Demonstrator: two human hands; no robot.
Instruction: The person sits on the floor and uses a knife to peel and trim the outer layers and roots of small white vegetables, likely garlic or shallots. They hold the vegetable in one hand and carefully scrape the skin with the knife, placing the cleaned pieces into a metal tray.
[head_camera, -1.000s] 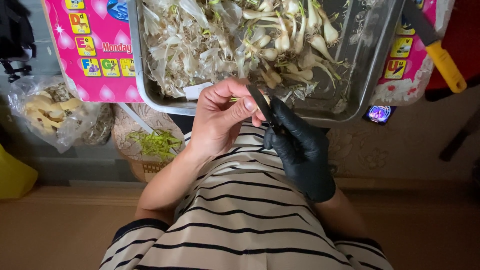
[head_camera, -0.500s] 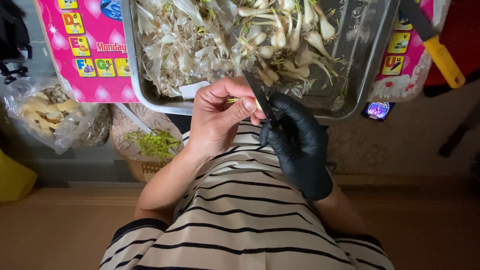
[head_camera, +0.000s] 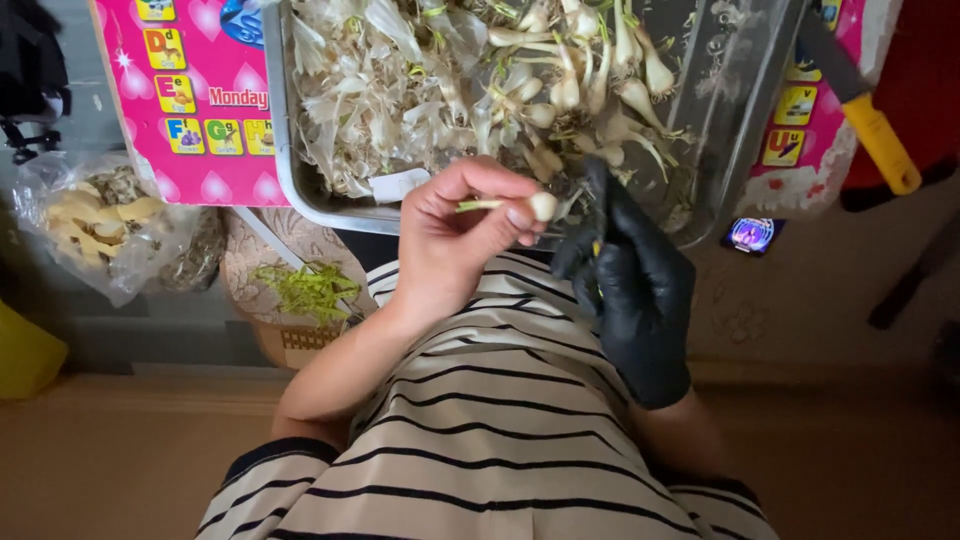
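Note:
My bare left hand (head_camera: 450, 245) pinches a small white bulb with a thin green stem (head_camera: 541, 206) just in front of my striped shirt. My right hand (head_camera: 630, 290), in a black glove, is closed right beside the bulb. It grips a small dark knife, whose blade is mostly hidden among the glove fingers. Both hands hover over the near rim of a metal tray (head_camera: 300, 190). The tray holds several unpeeled white bulbs (head_camera: 590, 90) on the right and a heap of pale peelings (head_camera: 370, 110) on the left.
The tray rests on a pink alphabet mat (head_camera: 190, 100). A clear plastic bag of yellowish pieces (head_camera: 100, 225) lies at the left, and a woven basket with green trimmings (head_camera: 310, 290) is below the tray. A yellow-handled tool (head_camera: 875, 125) and a small lit screen (head_camera: 752, 235) lie at the right.
The bulb has come out from behind my fingers and now shows at my left fingertips. My gloved right hand has drawn slightly away to the right, and the dark blade no longer crosses the bulb.

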